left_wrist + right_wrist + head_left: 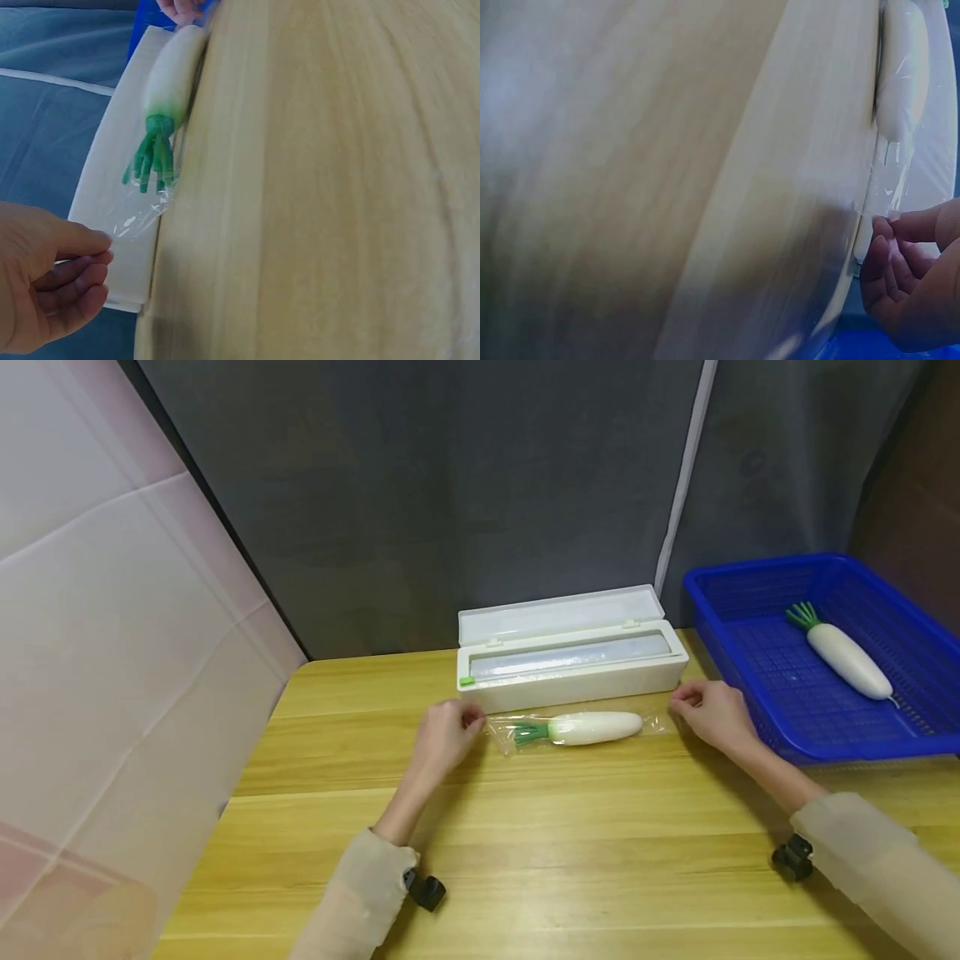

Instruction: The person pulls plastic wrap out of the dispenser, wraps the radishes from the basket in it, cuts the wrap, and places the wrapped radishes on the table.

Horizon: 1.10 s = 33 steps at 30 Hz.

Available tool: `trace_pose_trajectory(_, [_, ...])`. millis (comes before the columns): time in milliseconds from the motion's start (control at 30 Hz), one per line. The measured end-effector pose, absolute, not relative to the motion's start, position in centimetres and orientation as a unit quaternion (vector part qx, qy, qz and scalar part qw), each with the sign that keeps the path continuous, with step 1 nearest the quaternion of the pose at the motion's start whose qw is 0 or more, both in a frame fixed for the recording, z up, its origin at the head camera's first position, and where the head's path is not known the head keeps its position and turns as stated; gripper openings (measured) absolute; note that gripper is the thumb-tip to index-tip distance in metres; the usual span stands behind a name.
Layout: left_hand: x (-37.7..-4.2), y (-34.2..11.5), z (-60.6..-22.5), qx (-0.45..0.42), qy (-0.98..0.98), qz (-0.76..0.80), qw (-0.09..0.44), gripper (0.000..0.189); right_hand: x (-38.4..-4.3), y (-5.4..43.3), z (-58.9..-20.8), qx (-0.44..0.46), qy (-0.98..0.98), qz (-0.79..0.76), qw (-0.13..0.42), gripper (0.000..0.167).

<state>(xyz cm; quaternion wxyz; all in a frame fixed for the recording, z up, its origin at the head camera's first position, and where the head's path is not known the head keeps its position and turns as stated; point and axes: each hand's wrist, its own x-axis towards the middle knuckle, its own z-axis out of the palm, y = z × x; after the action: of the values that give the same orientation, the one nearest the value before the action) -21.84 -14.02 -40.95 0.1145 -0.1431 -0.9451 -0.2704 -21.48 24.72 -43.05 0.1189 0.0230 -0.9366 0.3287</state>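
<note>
A white radish (596,727) with green stalks lies wrapped in clear plastic film (504,737) in front of a white box. My left hand (444,735) pinches the film's end past the stalks, between thumb and forefinger, as the left wrist view shows. At the radish's tip, my right hand (716,714) pinches the other end of the film (901,184). The film stretches between both hands, with the radish (174,75) in the middle. Neither hand touches the radish itself.
The white cling film box (573,672) stands behind the radish, its lid raised, a film roll inside and a small green slider on its edge. A blue basket (802,750) at the right holds another radish (851,660). Dark grey cloth (450,510) hangs behind the wooden table.
</note>
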Motion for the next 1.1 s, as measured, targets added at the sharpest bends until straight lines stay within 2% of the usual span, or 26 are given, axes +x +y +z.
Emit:
trace_pose_trajectory(367, [-22.2, -14.2, -42.1, -0.146, -0.947, -0.275, 0.081, 0.007, -21.6, 25.0, -43.3, 0.026, -0.948, 0.313, 0.05, 0.012])
trace_pose_trajectory(633, [-22.3, -13.8, -42.5, -0.135, -0.952, -0.272, 0.038, 0.004, -21.5, 25.0, -43.3, 0.046, -0.951, 0.303, 0.039, 0.011])
trace_pose_trajectory(900, [-22.3, -13.5, -42.8, -0.142, -0.951, -0.271, 0.047, 0.004, -21.4, 24.8, -43.2, 0.047, -0.949, 0.31, 0.034, 0.01])
trace_pose_trajectory(1100, [-22.4, -14.0, -43.0, -0.132, -0.95, -0.28, 0.042, 0.007, -21.0, 24.7, -43.0, 0.021, -0.941, 0.335, 0.036, 0.023])
